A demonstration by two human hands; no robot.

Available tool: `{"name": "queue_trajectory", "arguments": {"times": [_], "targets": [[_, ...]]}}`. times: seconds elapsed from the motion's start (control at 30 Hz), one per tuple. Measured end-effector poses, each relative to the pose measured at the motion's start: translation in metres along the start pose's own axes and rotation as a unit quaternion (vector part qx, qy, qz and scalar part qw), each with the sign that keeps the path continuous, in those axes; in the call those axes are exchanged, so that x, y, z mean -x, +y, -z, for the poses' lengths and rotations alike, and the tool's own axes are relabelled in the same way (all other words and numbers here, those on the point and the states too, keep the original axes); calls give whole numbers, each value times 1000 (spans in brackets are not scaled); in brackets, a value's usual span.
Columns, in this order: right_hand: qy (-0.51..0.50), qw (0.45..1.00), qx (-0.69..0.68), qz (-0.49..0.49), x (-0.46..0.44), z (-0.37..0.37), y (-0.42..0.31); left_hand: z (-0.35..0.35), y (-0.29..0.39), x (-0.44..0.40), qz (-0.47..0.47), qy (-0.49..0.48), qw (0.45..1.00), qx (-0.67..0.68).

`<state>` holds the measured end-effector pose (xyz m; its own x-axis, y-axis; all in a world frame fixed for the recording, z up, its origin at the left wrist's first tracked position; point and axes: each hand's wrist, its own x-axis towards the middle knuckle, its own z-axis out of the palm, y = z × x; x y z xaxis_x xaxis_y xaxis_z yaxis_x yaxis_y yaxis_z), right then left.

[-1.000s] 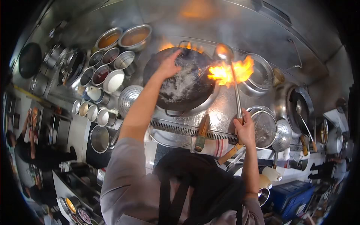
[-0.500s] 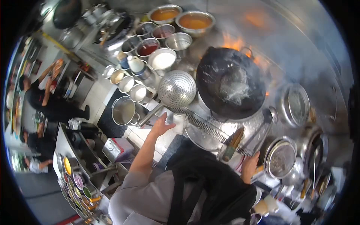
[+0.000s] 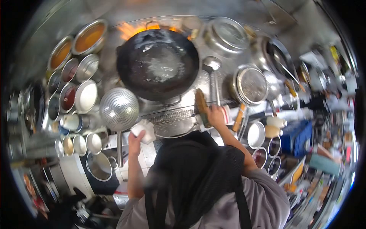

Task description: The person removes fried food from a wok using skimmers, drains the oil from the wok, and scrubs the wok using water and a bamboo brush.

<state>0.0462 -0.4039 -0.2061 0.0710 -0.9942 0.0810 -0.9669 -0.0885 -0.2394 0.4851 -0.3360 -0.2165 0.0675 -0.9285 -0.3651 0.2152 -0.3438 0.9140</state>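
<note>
In my left hand (image 3: 135, 143) is a folded white cloth (image 3: 145, 131), gripped between thumb and fingers. Just beside it, the handle of a perforated strainer (image 3: 119, 108) points toward me. My right hand (image 3: 216, 116) is closed around the handle end of a ladle (image 3: 213, 63); a dark spatula (image 3: 207, 69) lies alongside, and the fingers partly hide both handles. A bamboo brush (image 3: 201, 102) rests left of that hand, a striped cloth (image 3: 226, 114) to its right. Ahead, a black wok (image 3: 127, 72) holds bubbling clear liquid.
Flames (image 3: 129, 30) rise behind the wok. Metal bowls of orange liquid (image 3: 89, 37) and seasoning pots (image 3: 85, 96) stand at left. Round sieves (image 3: 252, 86) and lidded pots sit at right. A blue crate (image 3: 293, 137) is further right. A stockpot (image 3: 100, 166) is low at left.
The view has swung to the right. My left hand, open before, now holds the white cloth from near the strainer. My right hand has moved onto the utensil handles.
</note>
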Motion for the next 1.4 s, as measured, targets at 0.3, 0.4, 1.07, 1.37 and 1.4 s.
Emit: {"name": "queue_trajectory", "arguments": {"times": [0.3, 0.4, 1.07, 1.37, 1.4], "targets": [[243, 953, -9, -180, 29, 85, 33, -11, 61, -21, 86, -50, 938, 331], [186, 948, 41, -257, 61, 100, 54, -22, 71, -25, 87, -65, 937, 333], [-89, 990, -15, -109, 18, 19, -12, -111, 67, -44, 166, -108, 935, 294], [-47, 979, -193, -41, -2, 59, -26, -170, 81, -63, 154, -14, 957, 247], [-20, 985, -167, -41, 7, 69, -36, -171, 70, -71, 125, -4, 948, 292]]}}
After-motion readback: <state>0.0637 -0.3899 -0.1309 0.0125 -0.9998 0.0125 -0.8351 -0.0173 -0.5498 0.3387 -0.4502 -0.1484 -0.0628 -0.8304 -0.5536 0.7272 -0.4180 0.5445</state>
